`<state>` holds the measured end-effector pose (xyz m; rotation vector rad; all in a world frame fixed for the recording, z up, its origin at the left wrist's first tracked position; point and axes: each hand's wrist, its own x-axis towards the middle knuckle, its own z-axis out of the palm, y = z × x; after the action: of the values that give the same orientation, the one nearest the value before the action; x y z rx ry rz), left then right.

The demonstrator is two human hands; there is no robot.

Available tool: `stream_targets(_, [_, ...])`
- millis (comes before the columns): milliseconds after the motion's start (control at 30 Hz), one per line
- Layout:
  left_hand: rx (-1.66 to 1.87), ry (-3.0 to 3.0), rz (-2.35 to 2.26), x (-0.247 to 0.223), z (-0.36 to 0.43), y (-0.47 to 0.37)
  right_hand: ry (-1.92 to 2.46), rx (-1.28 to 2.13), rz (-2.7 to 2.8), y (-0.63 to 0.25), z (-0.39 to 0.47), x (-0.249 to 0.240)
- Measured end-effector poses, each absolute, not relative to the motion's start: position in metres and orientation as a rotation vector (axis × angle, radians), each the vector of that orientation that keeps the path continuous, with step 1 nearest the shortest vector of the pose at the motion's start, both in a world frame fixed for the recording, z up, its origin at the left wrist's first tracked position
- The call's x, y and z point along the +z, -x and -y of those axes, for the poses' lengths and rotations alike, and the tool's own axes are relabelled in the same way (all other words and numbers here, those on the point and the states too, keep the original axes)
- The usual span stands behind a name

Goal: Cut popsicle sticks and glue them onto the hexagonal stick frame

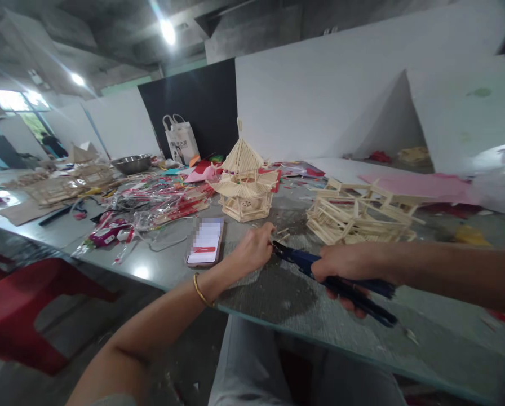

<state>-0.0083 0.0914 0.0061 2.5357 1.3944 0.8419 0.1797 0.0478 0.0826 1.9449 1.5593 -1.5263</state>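
Table [273, 293] | tote bag [180, 145], steel bowl [132, 164]: seen at back left, contents hidden | pliers [303, 261]: clamped in right hand [343, 264] above table, long axis slanted, nose pointed at left hand [255, 246] | left fingers: curled; whether anything is pinched cannot be told

Dark blue plier-like tool [303, 261], 2 handles [377, 311] apart, slanting over tabletop [278, 299], tip [278, 247] leftward

A metal bowl [131, 166] stands near a white bag [182, 141] (probably cloth, though blurred); a red stool [28, 296] stands lower left.
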Motion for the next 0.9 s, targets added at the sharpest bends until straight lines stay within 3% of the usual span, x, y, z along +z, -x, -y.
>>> stream_targets(200, [0.831, -2.393, -1.446, 0.008, -0.090, 0.010, -1.945, -1.558, -1.661, -0.182, -0.043, 0.081])
stream_targets(667, [0.453, -2.190, -1.394, 0.029, -0.098, 0.007, -2.021, -1.529, -1.622, -0.180, -0.042, 0.078])
stream_targets(900, [0.455, -2.362, -1.480, 0.032, -0.095, 0.005, -2.005, -1.547, -1.596, -0.183, -0.049, 0.076])
